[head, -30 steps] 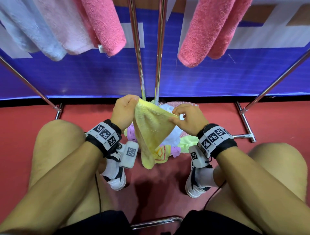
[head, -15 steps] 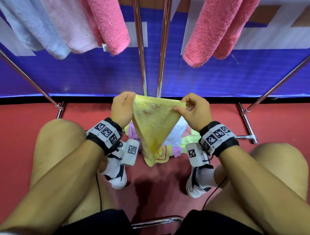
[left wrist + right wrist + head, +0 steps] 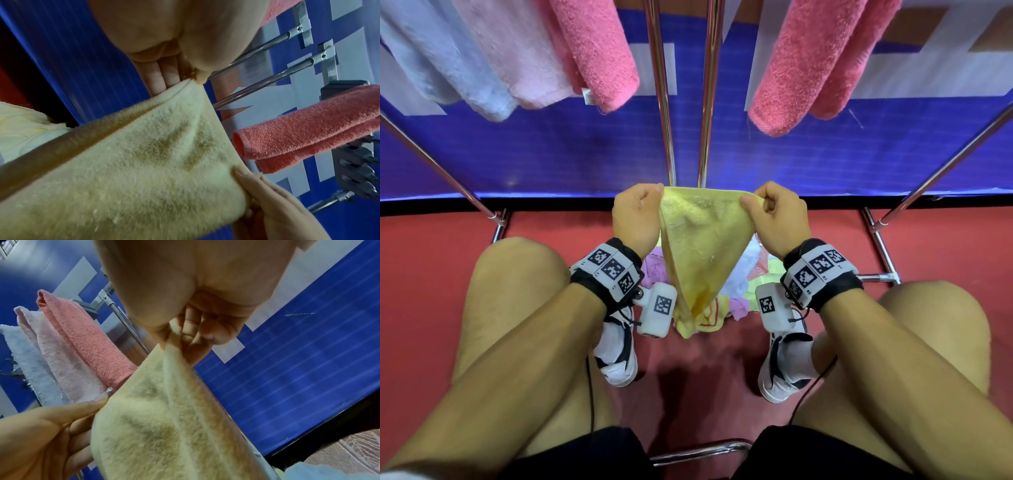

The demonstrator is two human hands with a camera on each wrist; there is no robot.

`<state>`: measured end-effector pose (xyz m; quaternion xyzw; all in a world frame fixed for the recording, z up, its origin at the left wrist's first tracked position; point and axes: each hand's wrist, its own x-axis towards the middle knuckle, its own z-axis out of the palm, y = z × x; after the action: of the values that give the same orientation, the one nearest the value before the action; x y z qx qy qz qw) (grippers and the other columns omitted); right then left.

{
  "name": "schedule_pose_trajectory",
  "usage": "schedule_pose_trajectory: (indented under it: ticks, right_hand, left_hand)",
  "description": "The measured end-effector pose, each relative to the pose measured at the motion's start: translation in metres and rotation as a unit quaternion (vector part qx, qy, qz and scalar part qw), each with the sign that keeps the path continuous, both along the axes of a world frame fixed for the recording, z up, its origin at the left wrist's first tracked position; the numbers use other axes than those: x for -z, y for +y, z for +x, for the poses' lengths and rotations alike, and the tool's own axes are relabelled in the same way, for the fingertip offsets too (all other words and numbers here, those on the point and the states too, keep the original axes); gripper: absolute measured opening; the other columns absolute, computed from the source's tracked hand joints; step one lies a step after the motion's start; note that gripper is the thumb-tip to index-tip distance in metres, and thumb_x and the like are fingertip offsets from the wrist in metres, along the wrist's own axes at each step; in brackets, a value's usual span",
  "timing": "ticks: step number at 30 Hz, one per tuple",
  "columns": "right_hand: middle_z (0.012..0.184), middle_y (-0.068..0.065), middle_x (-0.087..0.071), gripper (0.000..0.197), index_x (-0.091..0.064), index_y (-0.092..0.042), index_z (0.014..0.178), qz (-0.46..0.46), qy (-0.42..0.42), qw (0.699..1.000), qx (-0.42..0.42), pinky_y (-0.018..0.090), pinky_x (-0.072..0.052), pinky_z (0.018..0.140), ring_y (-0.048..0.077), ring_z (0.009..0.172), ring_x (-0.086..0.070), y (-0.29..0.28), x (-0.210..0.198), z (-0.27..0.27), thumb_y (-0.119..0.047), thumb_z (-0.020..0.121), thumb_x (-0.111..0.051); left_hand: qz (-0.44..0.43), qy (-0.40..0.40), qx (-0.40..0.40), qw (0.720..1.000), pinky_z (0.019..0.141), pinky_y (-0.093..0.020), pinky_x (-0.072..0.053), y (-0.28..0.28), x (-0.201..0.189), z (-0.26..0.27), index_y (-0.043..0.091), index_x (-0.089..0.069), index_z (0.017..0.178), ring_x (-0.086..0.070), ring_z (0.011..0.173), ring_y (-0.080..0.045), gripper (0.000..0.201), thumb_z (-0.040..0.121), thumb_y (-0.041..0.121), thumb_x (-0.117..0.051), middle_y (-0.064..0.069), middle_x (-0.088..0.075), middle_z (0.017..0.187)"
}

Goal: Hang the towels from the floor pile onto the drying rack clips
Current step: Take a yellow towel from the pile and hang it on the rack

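Both hands pinch the yellow towel by its top corners, left hand, right hand, above the floor pile.

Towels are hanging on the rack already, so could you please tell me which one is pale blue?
The pale blue towel hangs furthest left on the rack; the light pink towel beside it and the other towels are pink.
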<state>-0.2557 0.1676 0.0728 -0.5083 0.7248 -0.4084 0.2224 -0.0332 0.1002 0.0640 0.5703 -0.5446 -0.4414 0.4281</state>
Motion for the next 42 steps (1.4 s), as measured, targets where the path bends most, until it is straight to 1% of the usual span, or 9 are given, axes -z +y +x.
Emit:
schedule_pose_trajectory:
  ticks: [5,11,16,19,21,27,33,39,42]
  right_hand:
    - [0.054,0.003,-0.06,0.007,-0.056,-0.023,0.083,0.012,0.007,0.999,-0.044,0.041,-0.053,0.076,0.032,0.07,-0.062,0.002,0.0,0.008,-0.027,0.083,-0.062]
    - [0.061,0.023,-0.055,0.021,-0.045,-0.018,0.099,0.045,-0.146,0.977,-0.148,0.023,-0.045,0.044,0.024,0.051,-0.065,0.012,-0.007,0.034,-0.001,0.089,-0.053]
    - [0.059,0.018,-0.055,0.028,-0.053,-0.013,0.094,0.045,-0.196,0.966,-0.165,0.041,-0.059,0.06,0.034,0.065,-0.07,0.013,-0.009,0.037,0.012,0.083,-0.046]
    - [0.058,0.01,-0.059,0.031,-0.058,-0.008,0.095,0.038,-0.203,0.966,-0.157,0.039,-0.06,0.067,0.027,0.072,-0.073,0.013,-0.01,0.033,0.017,0.082,-0.043]
    - [0.067,0.017,-0.067,0.027,-0.06,-0.01,0.093,0.034,-0.203,0.966,-0.16,0.035,-0.061,0.068,0.024,0.075,-0.074,0.014,-0.011,0.034,0.014,0.085,-0.05]
    - [0.071,0.012,-0.072,0.004,-0.061,-0.001,0.089,0.027,-0.174,0.97,-0.165,0.019,-0.051,0.056,0.013,0.063,-0.07,0.013,-0.01,0.031,-0.003,0.091,-0.064]
    - [0.072,0.006,-0.073,0.005,-0.063,-0.002,0.089,0.027,-0.126,0.977,-0.17,0.017,-0.05,0.059,0.014,0.067,-0.071,0.012,-0.007,0.028,-0.007,0.091,-0.065]
    - [0.066,0.006,-0.072,0.01,-0.061,-0.012,0.085,0.017,-0.095,0.983,-0.157,0.034,-0.059,0.073,0.017,0.068,-0.071,0.013,0.002,0.023,-0.016,0.089,-0.069]
    - [0.063,0.006,-0.07,0.02,-0.059,-0.02,0.082,0.015,-0.017,0.992,-0.126,0.027,-0.052,0.075,0.018,0.067,-0.069,0.011,0.003,0.018,-0.034,0.085,-0.073]
  left_hand:
    - [0.008,-0.007,0.023,1.0,0.071,-0.058,-0.057,0.009,0.002,-0.013,0.017,-0.064,0.075,-0.043,0.062,-0.019,0.038,0.079,0.054,-0.055,0.002,-0.043,0.058]
    - [-0.004,-0.022,0.118,0.993,0.071,-0.058,-0.057,0.034,0.005,-0.03,0.027,-0.069,0.08,-0.06,0.063,-0.03,0.028,0.085,0.05,-0.055,0.0,-0.062,0.064]
    - [-0.035,-0.021,0.164,0.986,0.065,-0.034,-0.046,0.046,0.002,-0.04,0.019,-0.073,0.09,-0.049,0.056,0.001,0.027,0.092,0.038,-0.053,0.008,-0.051,0.059]
    - [-0.035,-0.008,0.165,0.986,0.071,-0.054,-0.056,0.043,0.001,-0.04,0.022,-0.072,0.081,-0.055,0.064,-0.011,0.025,0.093,0.036,-0.055,0.004,-0.056,0.061]
    - [-0.029,-0.004,0.16,0.987,0.072,-0.06,-0.055,0.042,0.001,-0.039,0.017,-0.073,0.083,-0.054,0.066,-0.02,0.026,0.094,0.033,-0.056,-0.012,-0.06,0.068]
    - [-0.03,0.02,0.16,0.986,0.077,-0.06,-0.055,0.043,-0.004,-0.04,0.013,-0.072,0.081,-0.059,0.069,-0.024,0.027,0.097,0.027,-0.055,-0.015,-0.063,0.07]
    - [-0.089,-0.063,0.195,0.975,0.06,-0.024,-0.044,0.047,-0.012,-0.036,0.007,-0.073,0.088,-0.052,0.062,-0.012,0.035,0.103,0.028,-0.051,-0.018,-0.064,0.072]
    - [-0.084,-0.084,0.254,0.96,0.068,-0.046,-0.053,0.041,0.001,-0.036,0.012,-0.07,0.094,-0.059,0.07,-0.026,0.041,0.101,0.04,-0.041,-0.009,-0.063,0.072]
    - [-0.059,-0.078,0.279,0.955,0.067,-0.034,-0.05,0.045,-0.006,-0.035,0.016,-0.071,0.107,-0.057,0.065,-0.003,0.029,0.101,0.034,-0.049,0.015,-0.063,0.064]
